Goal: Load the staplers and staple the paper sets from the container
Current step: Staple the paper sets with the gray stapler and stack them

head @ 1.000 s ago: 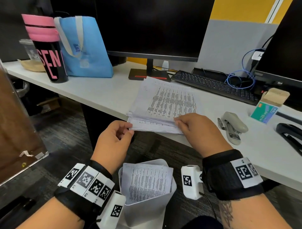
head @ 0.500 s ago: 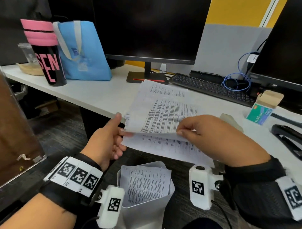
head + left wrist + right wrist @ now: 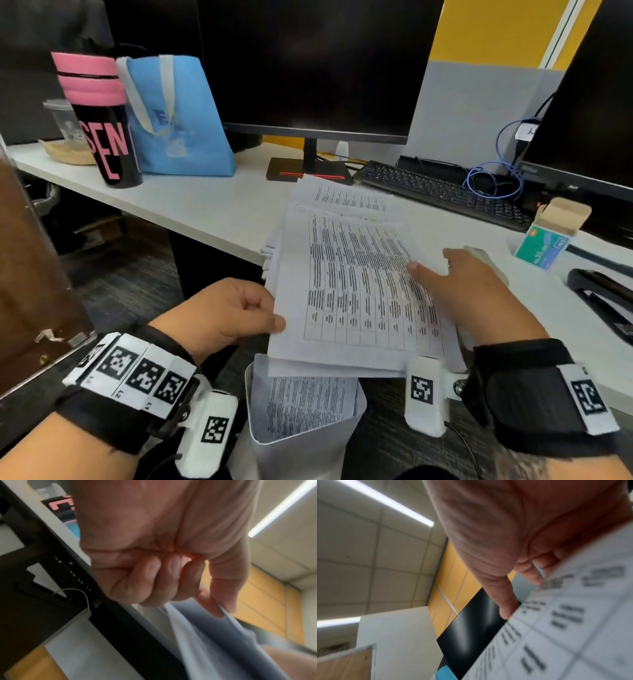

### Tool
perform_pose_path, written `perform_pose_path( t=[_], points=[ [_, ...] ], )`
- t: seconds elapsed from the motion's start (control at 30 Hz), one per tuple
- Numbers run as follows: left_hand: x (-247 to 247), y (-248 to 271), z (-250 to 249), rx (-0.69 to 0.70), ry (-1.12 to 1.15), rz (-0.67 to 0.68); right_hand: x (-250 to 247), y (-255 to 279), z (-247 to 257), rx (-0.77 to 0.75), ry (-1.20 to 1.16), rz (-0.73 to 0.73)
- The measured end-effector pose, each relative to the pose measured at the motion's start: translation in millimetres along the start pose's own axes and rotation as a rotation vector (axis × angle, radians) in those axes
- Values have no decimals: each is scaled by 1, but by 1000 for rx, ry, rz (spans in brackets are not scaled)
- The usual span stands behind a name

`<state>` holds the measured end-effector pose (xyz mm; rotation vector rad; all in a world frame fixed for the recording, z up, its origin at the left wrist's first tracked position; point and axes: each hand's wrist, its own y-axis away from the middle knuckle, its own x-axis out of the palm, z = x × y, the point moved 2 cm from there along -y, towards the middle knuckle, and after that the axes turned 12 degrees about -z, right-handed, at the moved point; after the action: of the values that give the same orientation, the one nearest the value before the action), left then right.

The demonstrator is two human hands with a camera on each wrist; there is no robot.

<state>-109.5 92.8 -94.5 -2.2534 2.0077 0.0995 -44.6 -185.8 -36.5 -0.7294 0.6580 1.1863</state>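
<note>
A printed paper set hangs tilted over the desk's front edge. My left hand pinches its left edge between thumb and forefinger, and the other fingers are curled in. On the set's right side my right hand lies with straight fingers on the printed face. More sheets sit on the desk beneath it. A white container with papers stands below, between my wrists. The grey stapler is mostly hidden behind my right hand. A black stapler lies at the far right.
A green staple box stands open right of the papers. A keyboard, two monitors and a blue cable line the back. A pink-and-black tumbler and blue bag stand at the left.
The top paper set has come off the desk stack and moved toward me. My right hand let go of its near edge and now lies flat on its right side.
</note>
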Motion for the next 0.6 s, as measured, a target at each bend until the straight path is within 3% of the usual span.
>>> perform_pose_path(
  t=[0.13, 0.27, 0.37, 0.5, 0.53, 0.6],
  points=[
    [2, 0, 5, -12, -155, 93, 6, -8, -10, 65, -166, 9],
    [0, -4, 3, 11, -304, -21, 4, -11, -16, 28, -627, 46],
    [0, -4, -7, 99, -340, -194, -2, -10, -15, -10, -836, 159],
    [-17, -9, -14, 186, -141, -698, -4, -9, -18, -41, -1072, 476],
    [-20, -10, -17, 190, -35, -737, -3, -8, -19, -49, -1081, 522],
    [-22, -9, -24, 212, 180, -671, 2, -6, -22, -55, -1048, 590]
  ],
)
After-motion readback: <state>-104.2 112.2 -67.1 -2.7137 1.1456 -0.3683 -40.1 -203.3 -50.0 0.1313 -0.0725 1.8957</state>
